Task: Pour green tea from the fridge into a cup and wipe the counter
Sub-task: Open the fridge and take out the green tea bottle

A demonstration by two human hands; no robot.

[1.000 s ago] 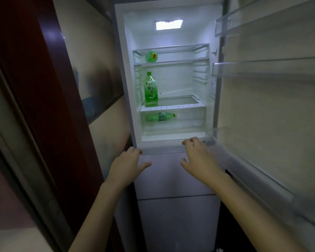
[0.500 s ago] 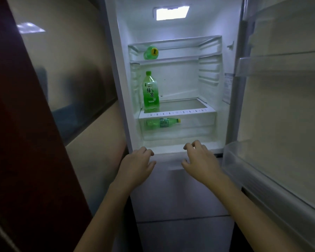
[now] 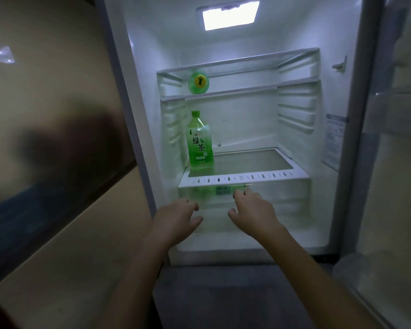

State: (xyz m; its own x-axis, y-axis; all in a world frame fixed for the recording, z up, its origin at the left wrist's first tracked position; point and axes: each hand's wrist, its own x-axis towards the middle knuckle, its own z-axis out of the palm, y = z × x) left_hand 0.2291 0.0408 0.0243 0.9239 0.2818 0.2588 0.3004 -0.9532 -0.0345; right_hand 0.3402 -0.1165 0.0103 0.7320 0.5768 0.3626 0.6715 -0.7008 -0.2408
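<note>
The fridge [image 3: 119, 91] stands open in front of me, lit from its ceiling. An upright green tea bottle [image 3: 199, 143] with a green cap stands at the left of the glass shelf [image 3: 244, 179]. A second green bottle [image 3: 199, 83] lies on the top shelf, its yellow cap toward me. A third bottle [image 3: 220, 189] lies in the clear drawer under the glass shelf, partly hidden. My left hand [image 3: 176, 219] and my right hand [image 3: 252, 211] hover empty in front of that drawer, fingers loosely bent, below the upright bottle.
The open fridge door [image 3: 394, 162] with clear door racks fills the right side. A beige wall [image 3: 45, 115] with a dark band runs along the left. The closed lower grey compartment [image 3: 223, 293] lies under my forearms.
I have come closer to the fridge. Both hands rose from the lower edge of the compartment and now reach inside, in front of the drawer.
</note>
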